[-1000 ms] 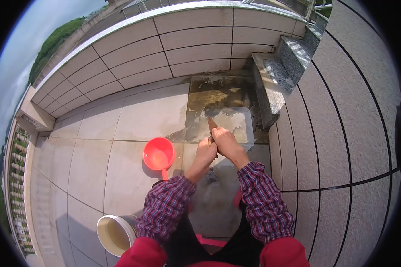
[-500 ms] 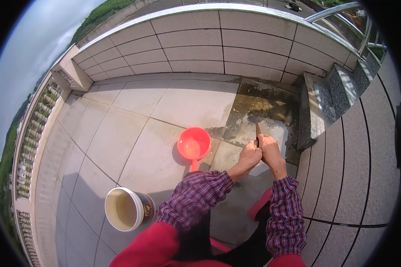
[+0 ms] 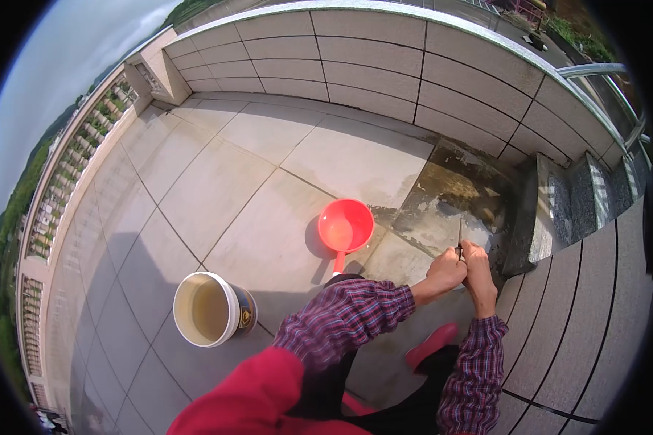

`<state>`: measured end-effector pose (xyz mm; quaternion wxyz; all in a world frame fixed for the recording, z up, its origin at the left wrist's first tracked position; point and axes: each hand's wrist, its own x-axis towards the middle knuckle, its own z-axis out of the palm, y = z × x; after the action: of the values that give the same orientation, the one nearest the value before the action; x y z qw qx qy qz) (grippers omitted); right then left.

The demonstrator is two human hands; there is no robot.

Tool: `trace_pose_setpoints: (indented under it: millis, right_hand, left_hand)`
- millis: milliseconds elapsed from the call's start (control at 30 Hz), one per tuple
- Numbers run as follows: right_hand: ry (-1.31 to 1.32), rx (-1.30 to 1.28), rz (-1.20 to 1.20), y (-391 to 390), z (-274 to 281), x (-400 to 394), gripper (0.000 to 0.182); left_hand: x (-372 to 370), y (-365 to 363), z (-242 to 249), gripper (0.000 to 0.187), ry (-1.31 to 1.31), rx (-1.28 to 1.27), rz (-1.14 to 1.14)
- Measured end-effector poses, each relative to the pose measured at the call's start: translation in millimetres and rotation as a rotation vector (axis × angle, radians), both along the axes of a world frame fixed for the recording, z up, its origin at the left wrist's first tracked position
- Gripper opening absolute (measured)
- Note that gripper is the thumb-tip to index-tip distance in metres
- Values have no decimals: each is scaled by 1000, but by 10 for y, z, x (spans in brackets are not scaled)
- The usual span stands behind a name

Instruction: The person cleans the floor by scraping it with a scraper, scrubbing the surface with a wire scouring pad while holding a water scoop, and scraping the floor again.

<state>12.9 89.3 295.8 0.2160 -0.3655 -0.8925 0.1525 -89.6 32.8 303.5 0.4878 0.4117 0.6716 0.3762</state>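
Out in front of me, my left hand (image 3: 445,271) and my right hand (image 3: 477,272) are pressed together, both closed around a knife (image 3: 461,230). Its narrow blade points away from me and appears almost edge-on. Fingers hide most of the dark handle. Below and beyond the blade lies a wet, dirt-stained floor patch (image 3: 448,190) in the corner by the steps. To the left of my hands, a red plastic dipper (image 3: 347,225) rests on the tiles with its handle towards me.
A white bucket (image 3: 207,308) holding cloudy water stands at the lower left. Granite steps (image 3: 559,206) and a tiled wall (image 3: 580,304) are close on the right. A low tiled parapet (image 3: 370,69) runs across the back, and a balustrade (image 3: 80,159) along the left.
My view has turned and tilted, so the dipper, steps and hands sit further right. The blade showed its brownish flat side before and now looks thin. Both hands stay together on the knife.
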Motion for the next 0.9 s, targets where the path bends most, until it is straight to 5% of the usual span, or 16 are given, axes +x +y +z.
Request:
trace_pose_setpoints:
  millis: [900]
  right_hand:
    - [-10, -29, -28, -17, 8, -21, 16]
  left_hand:
    - [19, 7, -88, 31, 90, 83, 25]
